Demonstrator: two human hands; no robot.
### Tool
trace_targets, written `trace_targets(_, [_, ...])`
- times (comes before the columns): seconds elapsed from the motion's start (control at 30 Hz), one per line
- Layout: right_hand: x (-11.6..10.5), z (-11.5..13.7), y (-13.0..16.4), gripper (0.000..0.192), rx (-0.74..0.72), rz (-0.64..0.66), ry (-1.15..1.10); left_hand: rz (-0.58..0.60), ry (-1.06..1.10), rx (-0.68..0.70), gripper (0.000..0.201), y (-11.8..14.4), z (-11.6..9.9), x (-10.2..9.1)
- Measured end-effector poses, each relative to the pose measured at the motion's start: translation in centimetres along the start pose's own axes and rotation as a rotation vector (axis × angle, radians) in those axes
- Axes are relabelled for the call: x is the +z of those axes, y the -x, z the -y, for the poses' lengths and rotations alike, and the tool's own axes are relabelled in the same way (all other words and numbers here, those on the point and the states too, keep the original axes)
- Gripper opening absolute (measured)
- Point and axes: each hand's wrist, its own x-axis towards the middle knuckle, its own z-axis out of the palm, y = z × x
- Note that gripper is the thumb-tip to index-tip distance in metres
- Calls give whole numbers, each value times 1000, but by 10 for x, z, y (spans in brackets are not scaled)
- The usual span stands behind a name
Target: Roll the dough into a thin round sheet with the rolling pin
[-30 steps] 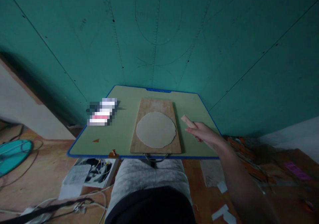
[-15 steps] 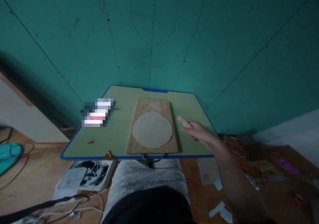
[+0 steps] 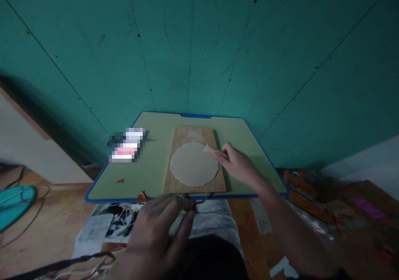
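A round, thin sheet of rolled-out dough [image 3: 195, 165] lies flat on a wooden cutting board [image 3: 190, 133], which rests on a small pale-green table [image 3: 146, 163] with a blue rim. My right hand [image 3: 235, 161] is closed around a short pale stick [image 3: 208, 148]. Its tip is over the dough's upper right edge; whether it touches the dough I cannot tell. Low in front of the near table edge, my left hand [image 3: 156, 230] appears blurred. Its thumb stands apart from the fingers and nothing shows in it.
A pixelated phone-like object [image 3: 127, 145] sits at the table's left side. Small orange-brown scraps [image 3: 121, 180] lie near the front left. A green wall [image 3: 193, 64] rises right behind the table. Cables [image 3: 90, 267] and paper pieces [image 3: 282, 267] are on the floor.
My right hand has moved left with the stick, from beside the board to over the dough's edge. My left hand has come into view from below. The camera view has shifted slightly.
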Motion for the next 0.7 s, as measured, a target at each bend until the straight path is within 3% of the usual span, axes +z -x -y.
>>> trace_targets(0.13, [41,28,9,26,-201,-35,209,-337,-146,126,17,-37,23,23])
trace_targets(0.23, [65,34,16,24,-306,-103,292,-446,-335,74,26,-45,44,32])
trace_targets(0.37, [73,30,15,35,-313,-153,334,-419,-536,58,55,-53,60,41])
trace_targets(0.47, [67,20,-10,50,-308,-150,353,-385,-647,9,75,-63,64,51])
trace_targets(0.6, [60,7,-50,64,-148,-76,339,-318,-727,-42,85,-70,65,62])
trace_targets(0.7, [64,9,-40,64,-126,-66,329,-321,-750,-58,88,-70,65,64])
